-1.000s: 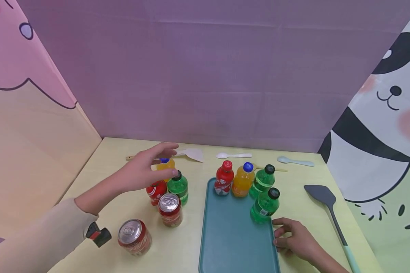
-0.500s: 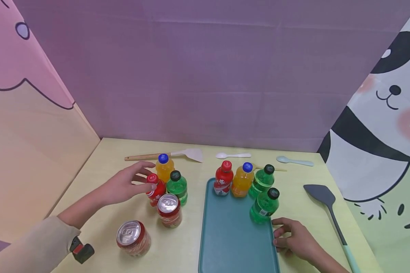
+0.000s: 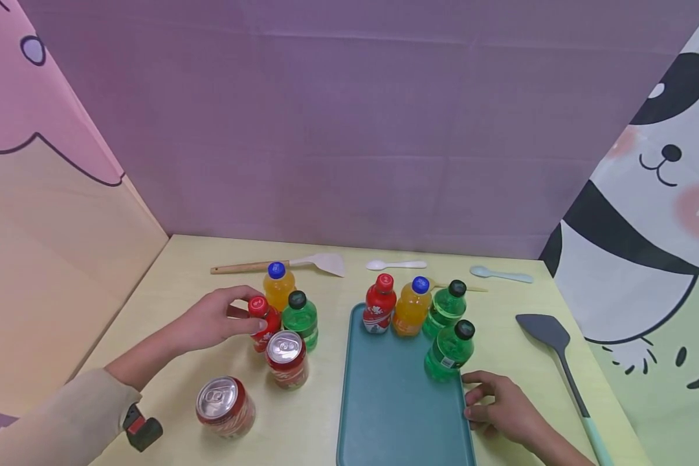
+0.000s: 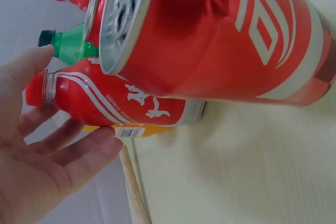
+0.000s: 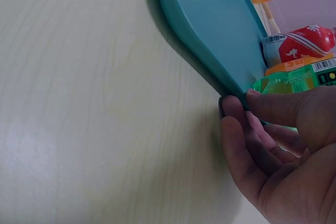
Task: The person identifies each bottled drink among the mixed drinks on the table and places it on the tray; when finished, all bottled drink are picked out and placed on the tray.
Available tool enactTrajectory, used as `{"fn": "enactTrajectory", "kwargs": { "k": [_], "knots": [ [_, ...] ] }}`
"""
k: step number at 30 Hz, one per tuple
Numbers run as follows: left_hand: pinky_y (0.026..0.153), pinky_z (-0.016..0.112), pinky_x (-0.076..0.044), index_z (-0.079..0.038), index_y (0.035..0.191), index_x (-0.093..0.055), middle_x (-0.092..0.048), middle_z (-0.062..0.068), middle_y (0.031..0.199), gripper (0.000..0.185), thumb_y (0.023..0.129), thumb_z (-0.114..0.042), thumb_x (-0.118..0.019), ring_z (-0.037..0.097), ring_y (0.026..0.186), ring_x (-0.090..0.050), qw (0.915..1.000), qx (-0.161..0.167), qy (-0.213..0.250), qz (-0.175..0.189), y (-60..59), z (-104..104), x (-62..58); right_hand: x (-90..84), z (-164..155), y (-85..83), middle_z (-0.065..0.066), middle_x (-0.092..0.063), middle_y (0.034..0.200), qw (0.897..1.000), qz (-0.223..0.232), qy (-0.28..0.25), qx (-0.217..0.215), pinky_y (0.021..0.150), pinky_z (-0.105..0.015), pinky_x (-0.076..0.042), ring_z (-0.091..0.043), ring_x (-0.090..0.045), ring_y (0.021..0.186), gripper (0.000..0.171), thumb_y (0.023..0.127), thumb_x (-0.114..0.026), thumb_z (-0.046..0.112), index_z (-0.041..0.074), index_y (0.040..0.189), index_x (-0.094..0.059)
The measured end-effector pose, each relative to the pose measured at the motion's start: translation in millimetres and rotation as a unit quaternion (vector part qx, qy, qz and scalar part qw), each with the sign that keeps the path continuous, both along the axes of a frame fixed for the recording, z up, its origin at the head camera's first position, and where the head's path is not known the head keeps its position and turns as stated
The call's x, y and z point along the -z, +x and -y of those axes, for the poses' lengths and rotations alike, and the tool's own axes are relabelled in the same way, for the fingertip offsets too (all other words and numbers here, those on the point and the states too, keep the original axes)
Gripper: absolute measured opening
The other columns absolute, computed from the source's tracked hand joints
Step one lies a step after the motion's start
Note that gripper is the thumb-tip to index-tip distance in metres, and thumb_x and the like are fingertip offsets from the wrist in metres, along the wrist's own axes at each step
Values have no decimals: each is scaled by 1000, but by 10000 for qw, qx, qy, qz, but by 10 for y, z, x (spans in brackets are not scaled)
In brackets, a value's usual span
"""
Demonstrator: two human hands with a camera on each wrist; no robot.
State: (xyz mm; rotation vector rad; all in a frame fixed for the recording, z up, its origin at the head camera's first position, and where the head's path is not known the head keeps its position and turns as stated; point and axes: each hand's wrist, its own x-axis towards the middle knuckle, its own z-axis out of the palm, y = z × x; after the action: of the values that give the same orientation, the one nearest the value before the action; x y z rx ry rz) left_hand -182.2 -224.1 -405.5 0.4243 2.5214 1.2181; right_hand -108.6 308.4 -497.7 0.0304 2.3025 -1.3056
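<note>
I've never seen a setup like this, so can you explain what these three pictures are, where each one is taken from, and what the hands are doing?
These are a person's two bare hands, filmed by three worn cameras. The wide picture comes from a head camera looking down at a yellow table. The other two come from cameras on each wrist, so they look tilted and very close.

The left hand closes around a small red bottle, which stands beside an orange bottle, a green bottle and two red cans. In the left wrist view you see that same red bottle between thumb and fingers.

The right hand grips the edge of a teal tray, which carries four more bottles. Spoons and spatulas lie around the table.
</note>
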Motion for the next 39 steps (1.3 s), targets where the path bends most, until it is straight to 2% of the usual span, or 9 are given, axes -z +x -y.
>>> {"fn": "enactTrajectory", "kwargs": {
  "k": [9, 15, 22, 27, 39],
  "knots": [
    [80, 37, -64, -9, 127, -64, -68, 10, 120, 40, 93, -24, -78, 34, 111, -70, 9989, -220, -259, -311, -6, -27, 20, 11, -6, -3, -8, -66, 92, 10000, 38, -17, 32, 57, -42, -58, -25, -72, 71, 58, 84, -78, 3, -6, 137, -55],
    [76, 32, -64, -10, 121, -67, -70, 7, 114, 34, 91, -21, -79, 30, 105, -72, 9967, -289, -383, -656, -8, -17, 51, 19, -14, -5, -8, -66, 92, 10000, 75, -56, 26, 57, -42, -58, -25, -73, 72, 58, 85, -78, 4, -6, 137, -55],
    [75, 35, -64, -7, 120, -68, -71, 11, 115, 33, 90, -15, -79, 36, 106, -71, 9923, -647, -478, -937, 28, 19, 10, 15, -18, 9, -9, -67, 92, 9999, 45, -121, 29, 57, -42, -58, -26, -73, 72, 59, 84, -79, 4, -5, 137, -55],
    [72, 35, -64, -5, 120, -67, -70, 14, 115, 35, 89, -14, -80, 38, 105, -70, 9899, -697, -491, -1133, 57, 53, -154, 25, -21, 14, -9, -67, 92, 9998, 38, -187, 29, 57, -42, -58, -26, -73, 72, 60, 85, -78, 4, -6, 138, -54],
    [73, 39, -64, -6, 122, -65, -70, 15, 117, 37, 91, -21, -80, 40, 107, -70, 9806, -776, -691, -1661, 90, 64, -825, 50, -32, 11, -9, -68, 92, 9997, 1, -255, 23, 57, -43, -59, -27, -73, 72, 59, 85, -77, 3, -7, 138, -54]
  ]
}}
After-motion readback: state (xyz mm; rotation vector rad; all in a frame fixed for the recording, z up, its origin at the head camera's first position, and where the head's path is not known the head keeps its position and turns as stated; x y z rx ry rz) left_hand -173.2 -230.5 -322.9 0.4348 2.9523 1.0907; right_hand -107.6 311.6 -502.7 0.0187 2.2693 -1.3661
